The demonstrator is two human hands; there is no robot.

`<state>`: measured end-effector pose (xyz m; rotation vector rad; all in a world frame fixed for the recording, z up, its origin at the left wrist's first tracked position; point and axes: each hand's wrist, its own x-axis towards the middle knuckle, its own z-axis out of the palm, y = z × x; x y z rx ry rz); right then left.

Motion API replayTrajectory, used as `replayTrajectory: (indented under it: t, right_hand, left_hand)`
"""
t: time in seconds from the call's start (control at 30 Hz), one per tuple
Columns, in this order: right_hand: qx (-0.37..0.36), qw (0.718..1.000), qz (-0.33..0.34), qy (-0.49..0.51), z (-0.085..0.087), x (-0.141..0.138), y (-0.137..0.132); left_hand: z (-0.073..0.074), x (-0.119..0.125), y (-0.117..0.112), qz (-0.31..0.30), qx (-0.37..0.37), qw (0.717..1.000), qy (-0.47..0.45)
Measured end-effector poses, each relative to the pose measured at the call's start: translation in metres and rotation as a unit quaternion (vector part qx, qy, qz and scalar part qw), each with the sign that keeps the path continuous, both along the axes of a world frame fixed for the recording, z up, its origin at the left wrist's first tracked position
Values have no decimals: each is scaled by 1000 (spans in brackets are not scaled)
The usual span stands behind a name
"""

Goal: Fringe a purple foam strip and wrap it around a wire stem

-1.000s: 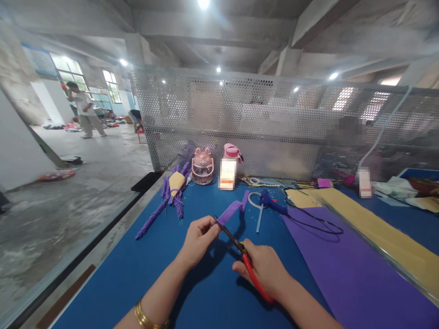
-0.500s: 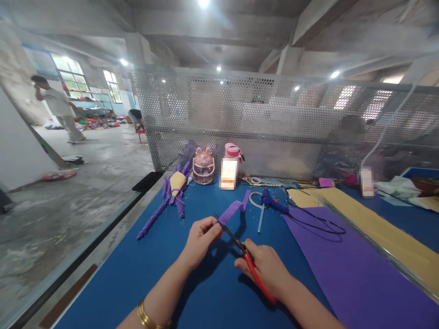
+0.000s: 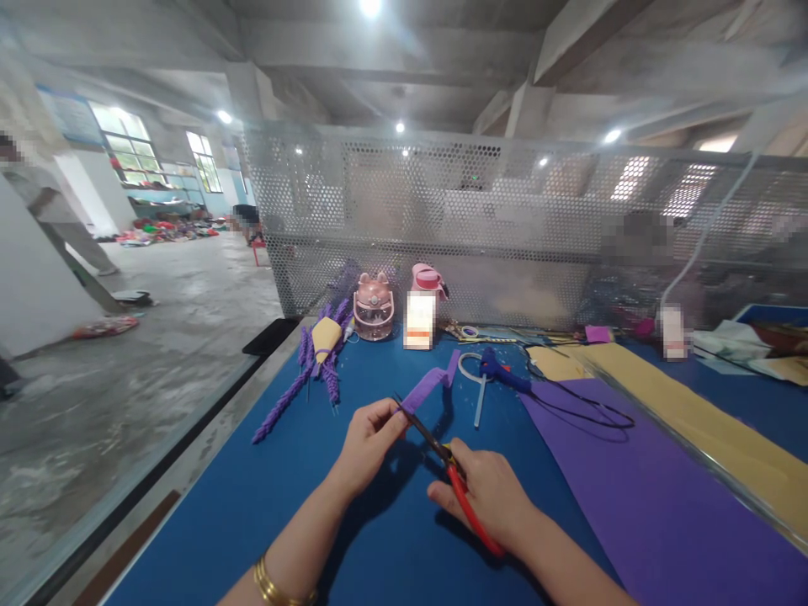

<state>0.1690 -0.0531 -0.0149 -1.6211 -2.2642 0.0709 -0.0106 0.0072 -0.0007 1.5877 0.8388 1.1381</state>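
Note:
Between thumb and fingers, my left hand [image 3: 374,431] pinches the near end of a folded purple strip [image 3: 427,389], which stretches away above the blue table. My right hand [image 3: 489,488] is wrapped round the red handles of a pair of scissors [image 3: 464,498]. The dark blades point up and left, lying against the strip right beside my left fingertips. Whether the blades are fully closed on the strip, I cannot tell. Past the strip's far end, a blue glue gun [image 3: 502,373] lies with a glue stick [image 3: 481,402] jutting toward me.
Purple braided stems with a yellow piece [image 3: 327,335] lie at the back left, next to a pink bear-eared container [image 3: 374,307]. A purple sheet [image 3: 637,471] and a long yellow sheet [image 3: 694,429] cover the right side. Behind stands a perforated metal screen [image 3: 391,202]. One person walks at far left.
The scissors and my right hand have shifted very slightly left. My left hand keeps its pinch on the strip. In the background, the walking person has moved left.

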Motion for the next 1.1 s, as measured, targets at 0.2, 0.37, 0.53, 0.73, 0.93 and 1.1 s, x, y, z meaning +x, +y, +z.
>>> replayTrajectory:
  t: [0.2, 0.37, 0.53, 0.73, 0.93, 1.1]
  right_hand:
    - [-5, 1000, 0, 5, 3, 0, -1]
    - [-7, 1000, -6, 9, 4, 0, -2]
    - [-21, 1000, -1, 15, 5, 0, -1]
    - [-33, 999, 2, 8, 7, 1, -1]
    - [-17, 1000, -9, -17, 5, -1, -1]
    - [5, 1000, -5, -21, 1, -2, -1]
  left_hand:
    - [1, -1, 0, 10, 30, 999, 16]
    - [1, -1, 0, 18, 43, 998, 30]
    - [3, -1, -1, 31, 59, 997, 38]
    - [1, -1, 1, 26, 53, 998, 33]
    - [0, -1, 2, 18, 45, 998, 30]
    - [0, -1, 1, 18, 40, 999, 25]
